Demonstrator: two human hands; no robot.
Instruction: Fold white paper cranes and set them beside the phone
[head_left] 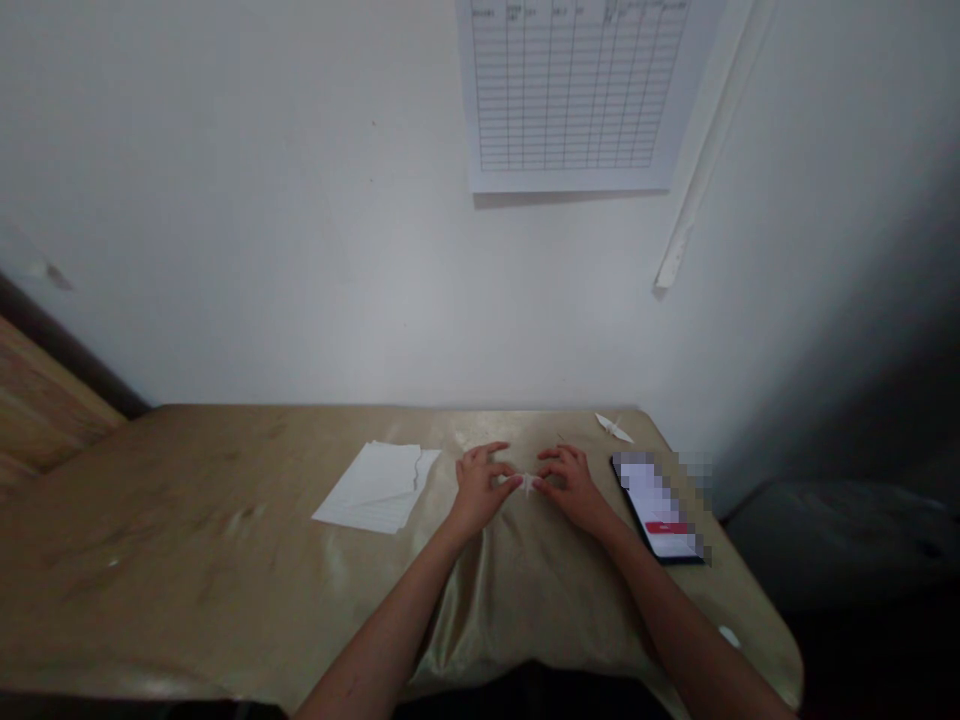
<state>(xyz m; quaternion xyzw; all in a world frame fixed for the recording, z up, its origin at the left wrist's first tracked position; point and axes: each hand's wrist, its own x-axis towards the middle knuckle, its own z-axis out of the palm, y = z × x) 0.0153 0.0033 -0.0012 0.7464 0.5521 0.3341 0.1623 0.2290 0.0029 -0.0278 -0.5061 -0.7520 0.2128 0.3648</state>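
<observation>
"Hands first: your left hand and right hand meet at the small white folded piece. How do you have it?"

"You seem to pinch one side of it in each hand, thumb against forefinger, your other fingers spread away. It sits between your fingertips, over the worktop; whether it touches the cloth below cannot be told."

"And how should it feel to you?"

"It looks like paper, so expect almost no weight, some stiffness along the creases, and easy crumpling or tearing. Take it lightly by the thicker folded layers, and spare the thin points."

"What lies around you?"

"Beside your left hand, overlapping white sheets, one with a ragged edge; a fingertip under a corner should lift one. Right of your right hand lies a phone, flat and probably slick. Beyond it, near the wall, rests a pointed folded paper, likely just as delicate."
</observation>
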